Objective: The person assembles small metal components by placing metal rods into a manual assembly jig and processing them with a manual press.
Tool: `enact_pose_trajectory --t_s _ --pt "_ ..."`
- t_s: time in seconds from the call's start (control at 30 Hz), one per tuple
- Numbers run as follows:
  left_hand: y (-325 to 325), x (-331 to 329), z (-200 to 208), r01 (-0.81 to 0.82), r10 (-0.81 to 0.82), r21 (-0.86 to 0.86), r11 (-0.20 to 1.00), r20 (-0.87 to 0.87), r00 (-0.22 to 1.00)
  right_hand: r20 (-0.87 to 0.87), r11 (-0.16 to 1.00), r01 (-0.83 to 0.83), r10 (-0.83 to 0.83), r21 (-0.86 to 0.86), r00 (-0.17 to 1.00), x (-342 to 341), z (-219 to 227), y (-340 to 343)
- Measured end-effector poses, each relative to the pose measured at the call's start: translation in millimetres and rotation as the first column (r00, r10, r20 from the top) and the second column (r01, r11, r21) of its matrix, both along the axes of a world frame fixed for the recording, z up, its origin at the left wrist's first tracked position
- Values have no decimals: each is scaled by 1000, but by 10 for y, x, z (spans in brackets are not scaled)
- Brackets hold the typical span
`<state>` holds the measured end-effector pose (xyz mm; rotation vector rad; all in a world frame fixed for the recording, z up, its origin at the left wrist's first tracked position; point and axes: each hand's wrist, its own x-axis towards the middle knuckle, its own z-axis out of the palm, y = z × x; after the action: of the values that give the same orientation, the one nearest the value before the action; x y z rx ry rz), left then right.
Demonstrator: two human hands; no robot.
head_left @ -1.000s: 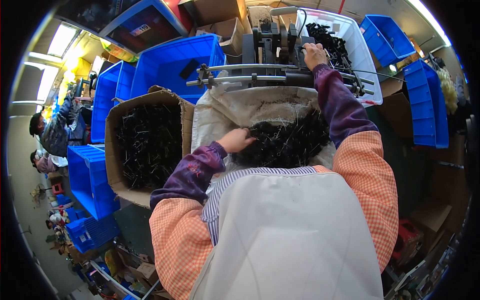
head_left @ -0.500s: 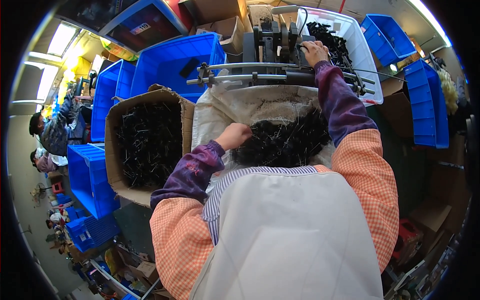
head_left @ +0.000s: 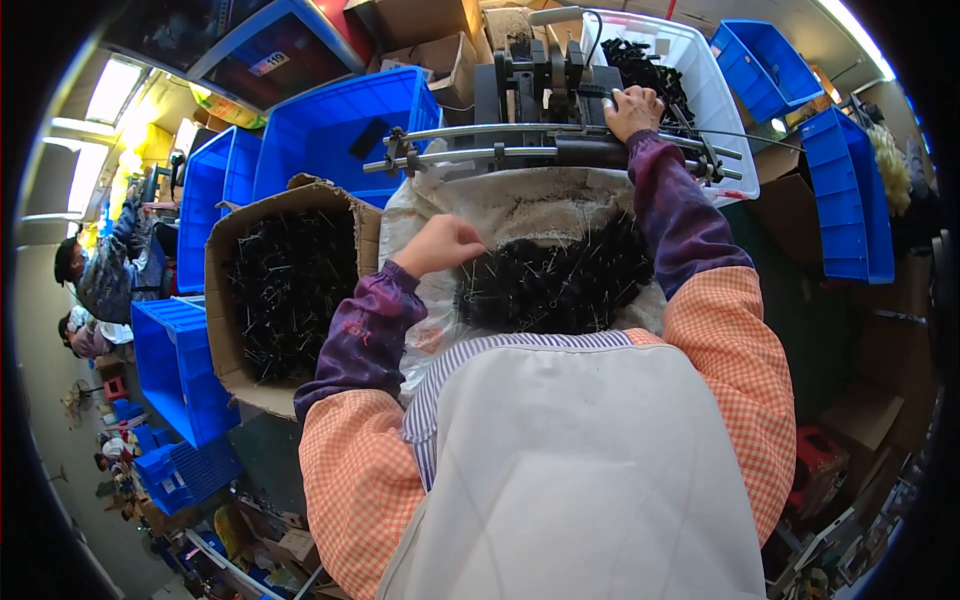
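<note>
My left hand (head_left: 442, 246) is above the left edge of a heap of black parts with thin metal pins (head_left: 560, 275). Its fingers are pinched together, and whatever may be between them is too small to make out. The heap lies on a whitish woven sack (head_left: 405, 225) in front of me. Beyond it stands a dark bench machine (head_left: 525, 100) with metal rods (head_left: 470, 155) across its front. My right hand (head_left: 635, 110) is at the machine's right side, fingers curled beside a small black piece (head_left: 595, 90). The fingertips partly hide what they grip.
A cardboard box (head_left: 368, 240) full of similar black parts stands at left. Blue crates (head_left: 270, 165) line the left side, and a white bin (head_left: 715, 95) with black pieces is behind my right hand. More blue crates (head_left: 850, 205) stand at right. Other people (head_left: 110, 270) work far left.
My left hand has lifted and moved left, away from the heap's near part. My right hand stays at the machine, its fingers slightly shifted. The view has moved a little.
</note>
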<state>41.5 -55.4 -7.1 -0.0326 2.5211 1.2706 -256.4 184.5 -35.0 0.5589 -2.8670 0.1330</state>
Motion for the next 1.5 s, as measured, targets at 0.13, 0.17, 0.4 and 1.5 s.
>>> enact_pose_trajectory --t_s 0.13,0.17,0.4,1.5 --pt "-33 -81 258 -21 16 -69 997 -71 997 -38 998 -57 55 -40 998 99 -75 -289" --pt "-25 -95 349 -34 30 -69 997 -53 998 -9 998 -58 58 -29 998 147 -54 -392" --pt "156 -137 355 -92 86 -15 996 -255 963 -7 997 -79 79 -10 997 248 -20 -558" --pt "1124 -463 193 -576 -32 817 12 576 817 277 112 413 890 -904 364 1171 525 79"
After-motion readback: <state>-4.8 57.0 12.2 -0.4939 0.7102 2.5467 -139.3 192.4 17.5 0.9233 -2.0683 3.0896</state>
